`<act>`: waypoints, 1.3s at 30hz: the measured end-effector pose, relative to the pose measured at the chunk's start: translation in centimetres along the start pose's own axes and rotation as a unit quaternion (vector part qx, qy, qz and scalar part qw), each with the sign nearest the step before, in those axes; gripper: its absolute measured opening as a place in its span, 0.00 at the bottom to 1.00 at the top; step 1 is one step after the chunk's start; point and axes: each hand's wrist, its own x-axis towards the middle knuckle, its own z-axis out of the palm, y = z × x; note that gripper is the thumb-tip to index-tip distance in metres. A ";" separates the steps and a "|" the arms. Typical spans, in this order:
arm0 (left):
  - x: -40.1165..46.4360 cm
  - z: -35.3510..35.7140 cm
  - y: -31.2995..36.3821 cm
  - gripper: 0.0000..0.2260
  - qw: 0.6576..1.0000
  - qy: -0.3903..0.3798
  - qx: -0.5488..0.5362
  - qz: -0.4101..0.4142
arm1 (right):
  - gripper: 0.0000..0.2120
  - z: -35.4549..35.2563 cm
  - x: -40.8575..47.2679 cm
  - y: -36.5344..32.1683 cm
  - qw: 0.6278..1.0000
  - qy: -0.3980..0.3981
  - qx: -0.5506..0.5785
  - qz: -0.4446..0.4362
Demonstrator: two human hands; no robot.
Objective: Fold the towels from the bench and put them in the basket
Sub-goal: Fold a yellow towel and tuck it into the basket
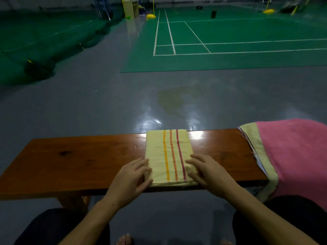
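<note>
A pale yellow towel with yellow, orange and red stripes lies folded into a narrow strip across the brown wooden bench. My left hand grips the towel's near left corner, thumb curled under the edge. On the near right edge, my right hand pinches the cloth. A pink towel lies draped over a yellowish towel on the bench's right end. No basket is in view.
Grey glossy floor lies beyond the bench, with a green badminton court farther back and dark green netting heaped at the left. My knees and bare feet show below the bench's front edge.
</note>
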 end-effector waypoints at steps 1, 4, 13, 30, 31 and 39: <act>-0.2 -0.2 0.0 0.21 1.000 0.000 -0.024 0.001 | 0.24 -0.1 -0.4 -0.3 1.000 -0.009 0.029 0.003; 0.0 -0.6 0.0 0.19 0.998 -0.020 -0.057 -0.004 | 0.23 0.3 -0.5 -0.9 0.999 -0.027 0.039 -0.015; 2.4 -1.0 -0.1 0.20 1.000 -0.014 0.018 0.001 | 0.21 0.7 2.3 -0.8 1.000 -0.022 -0.018 -0.011; 3.2 -3.1 0.4 0.06 0.963 0.021 -0.260 -0.062 | 0.13 0.1 3.8 -0.7 0.995 0.015 0.090 -0.026; 3.1 -3.5 0.4 0.06 0.956 0.023 -0.284 -0.068 | 0.12 0.0 3.6 -0.8 0.991 0.002 0.134 -0.022; 2.7 -4.6 0.8 0.14 0.909 0.033 -0.400 -0.113 | 0.08 -0.2 2.8 -1.0 0.959 0.014 0.283 -0.003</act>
